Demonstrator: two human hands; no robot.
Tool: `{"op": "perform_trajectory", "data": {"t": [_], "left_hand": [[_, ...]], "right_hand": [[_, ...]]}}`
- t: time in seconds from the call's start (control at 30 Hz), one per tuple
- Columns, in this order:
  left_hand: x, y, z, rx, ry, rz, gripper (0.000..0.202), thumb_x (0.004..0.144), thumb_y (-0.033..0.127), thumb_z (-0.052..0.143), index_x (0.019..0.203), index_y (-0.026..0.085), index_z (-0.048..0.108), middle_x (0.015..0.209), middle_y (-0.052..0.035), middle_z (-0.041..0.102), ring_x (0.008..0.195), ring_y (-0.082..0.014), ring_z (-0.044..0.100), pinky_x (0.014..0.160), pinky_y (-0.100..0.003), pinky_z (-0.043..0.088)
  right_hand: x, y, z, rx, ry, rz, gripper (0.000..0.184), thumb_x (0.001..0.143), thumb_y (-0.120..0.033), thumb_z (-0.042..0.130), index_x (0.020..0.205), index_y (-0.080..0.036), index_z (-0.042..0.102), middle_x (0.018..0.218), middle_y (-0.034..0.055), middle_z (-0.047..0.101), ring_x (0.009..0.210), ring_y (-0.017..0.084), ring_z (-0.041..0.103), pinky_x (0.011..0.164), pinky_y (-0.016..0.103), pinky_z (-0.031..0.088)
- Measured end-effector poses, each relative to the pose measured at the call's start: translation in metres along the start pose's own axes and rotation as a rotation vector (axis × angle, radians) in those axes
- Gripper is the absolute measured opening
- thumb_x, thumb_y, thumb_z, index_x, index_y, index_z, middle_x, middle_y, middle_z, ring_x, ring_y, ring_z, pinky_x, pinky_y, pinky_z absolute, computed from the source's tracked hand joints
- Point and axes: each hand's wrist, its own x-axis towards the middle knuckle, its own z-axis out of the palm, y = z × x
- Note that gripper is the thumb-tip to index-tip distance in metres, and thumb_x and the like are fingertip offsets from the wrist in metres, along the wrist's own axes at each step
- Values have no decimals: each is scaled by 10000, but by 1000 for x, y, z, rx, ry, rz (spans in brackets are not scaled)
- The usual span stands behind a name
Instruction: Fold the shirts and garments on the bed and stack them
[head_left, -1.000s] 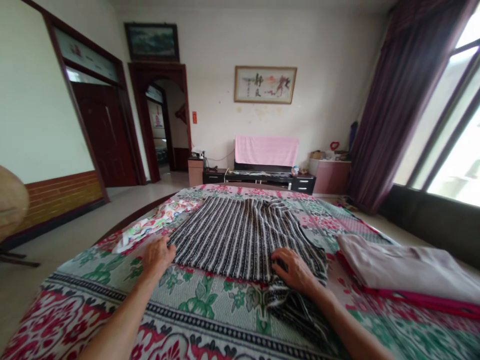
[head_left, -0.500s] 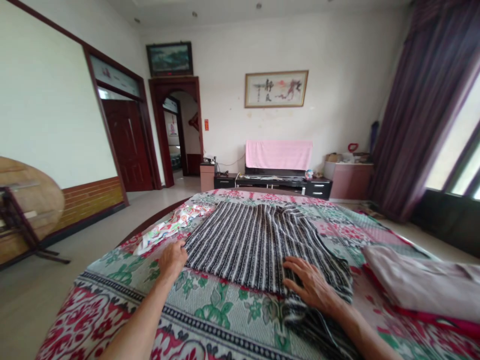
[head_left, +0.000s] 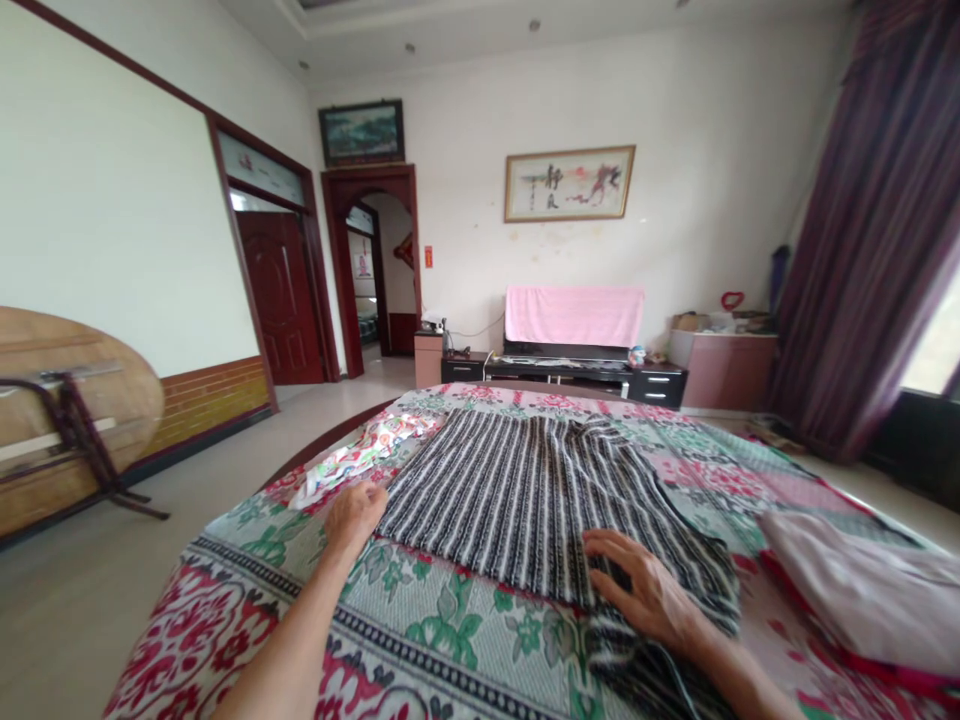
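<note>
A black-and-white striped garment [head_left: 517,490] lies spread flat on a bed covered by a floral red, green and white sheet [head_left: 420,625]. My left hand [head_left: 354,514] is closed at the garment's near left corner, its fingers curled on the edge. On the near right part of the garment rests my right hand [head_left: 645,592], fingers spread and flat. A loose striped part [head_left: 637,670] trails toward me under my right forearm.
A colourful patterned cloth [head_left: 360,455] lies left of the garment. A folded pale pink cloth [head_left: 862,590] sits at the bed's right. A folded round wooden table [head_left: 67,400] leans at the left wall. A low dark TV stand [head_left: 570,370] with pink cover stands behind.
The view has swung left and tilted up, showing more of the wooden table. Both hands stay on the garment's near edge; my right hand has flattened out slightly.
</note>
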Motion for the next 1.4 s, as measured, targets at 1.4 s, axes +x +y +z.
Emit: {"op": "perform_trajectory", "data": {"t": [1.4], "left_hand": [[68,38,38,-176,-115,506,295,737,115,513,840,240,760,930,-33,723,921,-199,641,860,-288,448]], "right_hand": [[1,34,28,-49,70,26,307,830,-478,507,930,-261,700,1126,86,657,1040,253,617,919,389,514]]}}
